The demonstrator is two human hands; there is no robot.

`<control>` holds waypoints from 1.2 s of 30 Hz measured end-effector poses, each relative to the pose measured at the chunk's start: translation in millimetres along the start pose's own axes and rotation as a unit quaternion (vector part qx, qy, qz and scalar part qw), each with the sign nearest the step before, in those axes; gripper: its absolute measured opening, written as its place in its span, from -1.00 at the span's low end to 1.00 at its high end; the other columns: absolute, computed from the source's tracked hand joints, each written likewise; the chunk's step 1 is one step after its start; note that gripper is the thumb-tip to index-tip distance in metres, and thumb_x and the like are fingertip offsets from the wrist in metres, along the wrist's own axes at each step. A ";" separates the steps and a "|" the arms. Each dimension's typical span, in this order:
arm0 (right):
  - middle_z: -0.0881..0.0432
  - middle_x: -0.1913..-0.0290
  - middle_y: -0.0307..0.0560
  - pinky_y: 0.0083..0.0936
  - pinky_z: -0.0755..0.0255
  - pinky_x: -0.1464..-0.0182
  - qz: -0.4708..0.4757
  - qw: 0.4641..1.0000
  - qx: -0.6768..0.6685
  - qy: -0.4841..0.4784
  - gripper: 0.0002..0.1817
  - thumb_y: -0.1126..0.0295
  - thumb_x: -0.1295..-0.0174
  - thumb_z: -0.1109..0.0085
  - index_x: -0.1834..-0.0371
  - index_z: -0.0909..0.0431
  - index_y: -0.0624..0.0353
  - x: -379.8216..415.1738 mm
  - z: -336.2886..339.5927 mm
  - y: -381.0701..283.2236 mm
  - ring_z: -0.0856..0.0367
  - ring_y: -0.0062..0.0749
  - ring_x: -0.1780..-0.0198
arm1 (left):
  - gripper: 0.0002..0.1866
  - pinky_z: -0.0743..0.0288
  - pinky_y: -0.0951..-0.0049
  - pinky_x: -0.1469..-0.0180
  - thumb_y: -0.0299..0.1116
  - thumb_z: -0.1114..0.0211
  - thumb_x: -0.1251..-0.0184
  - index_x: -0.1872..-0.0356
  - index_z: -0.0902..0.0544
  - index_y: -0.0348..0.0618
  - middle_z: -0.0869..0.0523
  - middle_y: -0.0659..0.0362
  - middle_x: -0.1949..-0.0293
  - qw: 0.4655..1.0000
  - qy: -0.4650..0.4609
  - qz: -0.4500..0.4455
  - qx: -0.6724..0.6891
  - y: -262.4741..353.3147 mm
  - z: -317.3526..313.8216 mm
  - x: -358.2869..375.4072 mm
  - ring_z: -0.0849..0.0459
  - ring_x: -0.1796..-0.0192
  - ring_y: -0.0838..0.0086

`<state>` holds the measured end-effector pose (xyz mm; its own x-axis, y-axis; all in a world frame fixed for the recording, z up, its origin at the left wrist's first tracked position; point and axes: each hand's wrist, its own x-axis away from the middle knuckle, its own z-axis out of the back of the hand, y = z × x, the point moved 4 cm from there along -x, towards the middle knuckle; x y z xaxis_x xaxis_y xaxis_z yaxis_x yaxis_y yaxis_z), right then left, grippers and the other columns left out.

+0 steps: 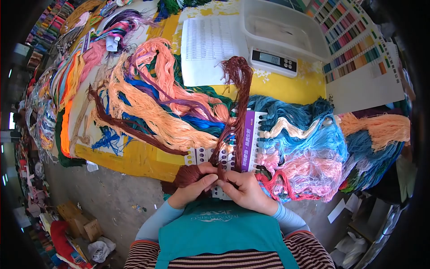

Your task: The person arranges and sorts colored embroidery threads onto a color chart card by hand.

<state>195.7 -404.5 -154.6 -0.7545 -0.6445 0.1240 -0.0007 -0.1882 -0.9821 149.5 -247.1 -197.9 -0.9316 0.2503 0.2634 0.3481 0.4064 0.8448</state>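
Brown thread (239,112) runs down over a white and purple card (251,139) with rows of holes. At the card's lower end, my left hand (195,188) pinches the brown thread, with a dark brown bundle (187,176) beside its fingers. Close against it, my right hand (246,190) is closed on the same thread, the fingertips of both hands nearly touching. Peach skeins (152,114) lie left of the card, while blue skeins (295,143) and pink skeins (309,172) spread out from its right side.
A printed sheet (210,49) lies on the yellow table (143,163). Behind are a digital scale (274,61), a clear plastic tray (286,27) and a colour sample chart (354,49). More skeins (71,94) cover the left side. Cardboard boxes (85,224) stand on the floor.
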 end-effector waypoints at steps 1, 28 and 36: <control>-0.58 0.51 0.10 -0.34 -0.45 0.47 0.003 1.000 0.000 0.002 -0.90 0.46 -0.31 -0.19 0.27 -0.55 0.28 -0.2 0.1 -0.6 -0.64 -0.09 0.51 | -0.81 -0.31 0.59 0.35 -0.39 -0.15 -0.51 0.06 -0.59 -0.31 -0.47 0.25 0.33 1.000 0.000 -0.001 0.000 0.6 -0.2 0.1 -0.43 0.40 0.62; -0.57 0.53 0.09 -0.35 -0.43 0.49 0.012 1.000 -0.002 0.021 -0.89 0.46 -0.31 -0.18 0.31 -0.54 0.29 -0.1 -1.0 -5.4 -0.60 -0.16 0.55 | -0.74 -0.29 0.60 0.40 -0.31 -0.07 -0.57 0.09 -0.58 -0.33 -0.46 0.26 0.38 0.999 0.021 0.019 -0.036 -2.2 -0.6 1.0 -0.40 0.44 0.66; -0.61 0.35 -0.02 -0.33 -0.45 0.24 0.201 0.954 0.135 0.177 -0.92 0.52 -0.15 -0.32 0.36 -0.60 0.26 21.1 23.1 -45.5 -0.59 -0.18 0.32 | -0.58 -0.19 0.55 0.53 -0.07 0.12 -0.63 0.01 -0.57 -0.20 -0.31 0.36 0.62 0.983 0.073 -0.010 0.168 32.6 -3.6 30.0 -0.22 0.66 0.65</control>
<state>194.9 -426.5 -104.0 -0.8324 -0.4232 -0.3577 0.4688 -0.1937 -0.8618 132.6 -229.5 -160.8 -0.9350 0.1200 0.3337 0.3217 0.6828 0.6560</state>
